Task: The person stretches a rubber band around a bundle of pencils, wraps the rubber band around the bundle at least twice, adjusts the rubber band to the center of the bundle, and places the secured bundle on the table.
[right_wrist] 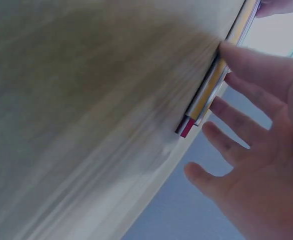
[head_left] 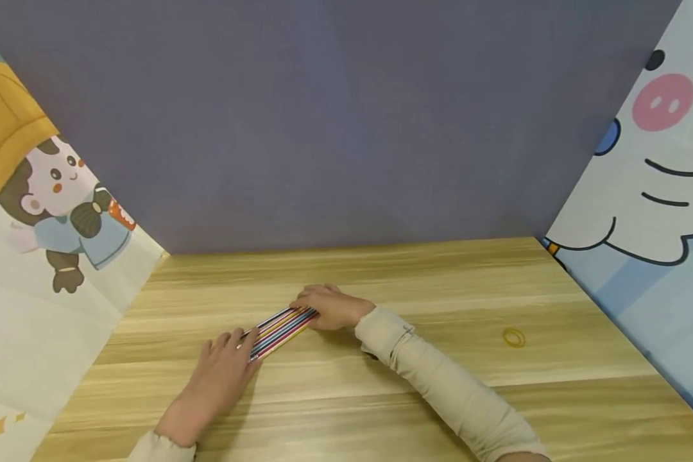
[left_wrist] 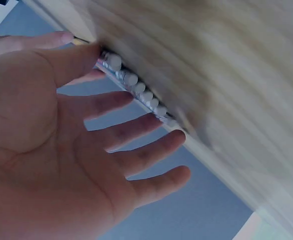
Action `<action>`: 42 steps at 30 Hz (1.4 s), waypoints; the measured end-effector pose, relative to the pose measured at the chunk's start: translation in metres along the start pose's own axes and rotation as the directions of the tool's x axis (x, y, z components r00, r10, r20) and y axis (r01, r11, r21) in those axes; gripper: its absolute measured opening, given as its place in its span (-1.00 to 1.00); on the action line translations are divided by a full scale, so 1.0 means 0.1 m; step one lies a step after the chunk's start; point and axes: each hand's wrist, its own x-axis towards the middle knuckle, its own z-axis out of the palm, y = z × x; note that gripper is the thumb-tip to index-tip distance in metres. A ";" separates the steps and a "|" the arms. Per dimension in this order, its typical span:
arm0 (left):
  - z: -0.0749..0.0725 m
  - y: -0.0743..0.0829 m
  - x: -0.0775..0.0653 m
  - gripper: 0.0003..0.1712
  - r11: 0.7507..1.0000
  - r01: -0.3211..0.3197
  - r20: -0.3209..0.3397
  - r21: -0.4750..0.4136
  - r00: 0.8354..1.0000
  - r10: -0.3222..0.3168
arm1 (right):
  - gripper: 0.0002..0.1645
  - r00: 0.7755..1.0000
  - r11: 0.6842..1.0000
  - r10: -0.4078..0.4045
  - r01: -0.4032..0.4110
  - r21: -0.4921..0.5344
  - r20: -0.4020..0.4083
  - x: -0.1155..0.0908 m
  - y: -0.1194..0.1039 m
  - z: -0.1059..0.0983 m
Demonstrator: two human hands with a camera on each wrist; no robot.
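Multicoloured eraser-tipped pencils [head_left: 282, 332] lie side by side on the wood-grain table [head_left: 346, 410], between the left hand [head_left: 222, 369] and the right hand [head_left: 333, 309], whose extended fingers touch opposite ends of the row without clamping it, so uneven pressure could stagger them or roll an outer one loose.

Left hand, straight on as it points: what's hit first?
Probably the pencils: in the head view they lie right in front of the left hand, apparently touching.
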 end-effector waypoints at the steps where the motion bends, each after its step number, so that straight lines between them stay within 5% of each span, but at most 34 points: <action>1: 0.01 -0.01 0.01 -0.40 1.000 -0.003 -0.017 0.007 1.000 0.003 | -0.46 1.000 1.000 -0.008 0.008 -0.013 -0.029 0.01 0.00 0.00; 6: 0.00 -0.09 0.05 -0.40 1.000 -0.005 -0.062 -0.017 0.998 0.004 | -0.50 0.995 1.000 0.012 -0.012 0.006 -0.103 0.02 0.01 0.00; 9: -0.01 -0.15 0.05 -0.35 0.989 0.013 -0.033 -0.147 0.999 -0.019 | -0.43 0.993 0.994 0.064 -0.055 0.089 -0.100 0.00 0.05 0.00; 11: -0.03 -0.21 0.05 -0.33 0.944 0.045 -0.016 -0.326 0.998 -0.053 | -0.40 0.989 0.969 0.112 -0.088 0.230 -0.092 -0.02 0.09 0.00; 12: -0.06 -0.24 0.05 -0.33 0.898 0.063 -0.014 -0.435 0.997 -0.077 | -0.39 0.986 0.940 0.141 -0.105 0.323 -0.090 -0.02 0.11 0.00; 13: -0.08 -0.26 0.06 -0.33 0.824 0.085 -0.008 -0.560 0.994 -0.107 | -0.39 0.981 0.899 0.170 -0.116 0.422 -0.094 -0.03 0.14 0.01; 14: -0.12 -0.28 0.07 -0.34 0.723 0.105 -0.003 -0.683 0.989 -0.147 | -0.39 0.975 0.840 0.201 -0.121 0.529 -0.095 -0.03 0.16 0.02; 16: -0.18 -0.30 0.07 -0.35 0.450 0.115 0.010 -0.886 0.974 -0.228 | -0.37 0.964 0.689 0.249 -0.106 0.717 -0.097 -0.01 0.20 0.05; 18: -0.21 -0.30 0.07 -0.33 0.168 0.084 0.029 -0.982 0.951 -0.309 | -0.33 0.952 0.521 0.290 -0.071 0.851 -0.098 0.01 0.24 0.11; 19: -0.21 -0.29 0.06 -0.31 0.044 0.067 0.048 -0.997 0.937 -0.347 | -0.31 0.948 0.442 0.303 -0.046 0.896 -0.101 0.03 0.26 0.15; 21: -0.18 -0.28 0.06 -0.28 -0.157 0.021 0.087 -0.987 0.902 -0.423 | -0.29 0.941 0.296 0.318 0.021 0.955 -0.120 0.05 0.29 0.21; 24: -0.08 -0.27 0.06 -0.23 -0.386 -0.016 0.197 -0.923 0.839 -0.506 | -0.27 0.924 0.139 0.342 0.130 0.982 -0.171 0.07 0.32 0.29; 27: 0.03 -0.24 0.09 -0.19 -0.531 -0.057 0.282 -0.846 0.797 -0.535 | -0.25 0.906 0.068 0.360 0.214 0.974 -0.224 0.07 0.33 0.34; 30: 0.10 -0.18 0.15 -0.16 -0.550 -0.057 0.289 -0.833 0.803 -0.522 | -0.20 0.901 0.053 0.360 0.239 0.970 -0.241 0.09 0.32 0.37; 33: 0.14 -0.11 0.21 -0.13 -0.519 -0.046 0.270 -0.854 0.812 -0.517 | -0.17 0.913 0.066 0.337 0.220 0.973 -0.230 0.11 0.30 0.38; 36: 0.17 -0.07 0.23 -0.14 -0.503 -0.053 0.264 -0.863 0.801 -0.537 | -0.20 0.930 0.102 0.304 0.184 0.978 -0.207 0.13 0.26 0.39; 39: 0.19 -0.06 0.23 -0.14 -0.476 -0.055 0.253 -0.878 0.790 -0.558 | -0.27 0.933 0.173 0.306 0.144 0.974 -0.192 0.13 0.21 0.40; 42: 0.20 -0.05 0.23 -0.14 -0.436 -0.033 0.241 -0.899 0.794 -0.557 | -0.39 0.910 0.325 0.350 0.103 0.940 -0.220 0.12 0.17 0.42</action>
